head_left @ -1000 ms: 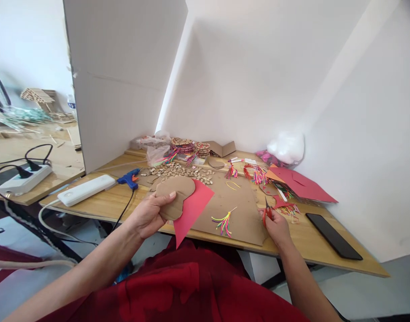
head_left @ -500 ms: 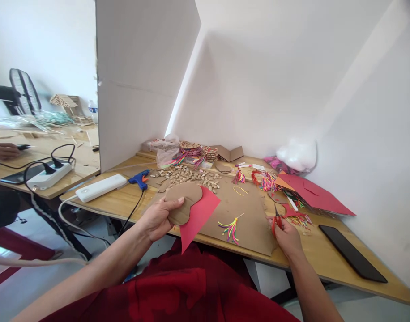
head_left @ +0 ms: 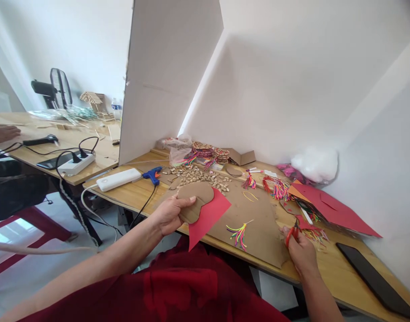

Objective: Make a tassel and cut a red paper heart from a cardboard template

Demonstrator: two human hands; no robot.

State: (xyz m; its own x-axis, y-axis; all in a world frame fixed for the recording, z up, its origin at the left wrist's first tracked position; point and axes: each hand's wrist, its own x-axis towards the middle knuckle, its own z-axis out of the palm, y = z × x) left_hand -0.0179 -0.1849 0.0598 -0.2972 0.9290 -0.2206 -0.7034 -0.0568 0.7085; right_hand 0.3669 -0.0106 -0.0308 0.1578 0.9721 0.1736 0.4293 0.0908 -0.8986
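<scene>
My left hand (head_left: pixel 169 213) grips a rounded cardboard piece (head_left: pixel 194 199) together with red paper (head_left: pixel 208 217), the thumb lying on the cardboard. The paper sticks out to the right of the cardboard, its lower corner past the table's front edge. At the right, my right hand (head_left: pixel 302 250) is closed on the red-handled scissors (head_left: pixel 294 232), their blades pointing away from me. Between the hands a colourful string tassel (head_left: pixel 238 235) lies on a flat cardboard sheet (head_left: pixel 258 214).
Behind my left hand are a pile of beige pieces (head_left: pixel 205 176) and a blue glue gun (head_left: pixel 153 175). A white box (head_left: pixel 119 179) is at the left, a black phone-like slab (head_left: pixel 376 279) at the right. A person's hand (head_left: pixel 3 133) rests on the neighbouring table.
The view has turned left, so things appear further right. Both hands keep hold of their things. On the neighbouring table, the person's hand is now apart from the black tool.
</scene>
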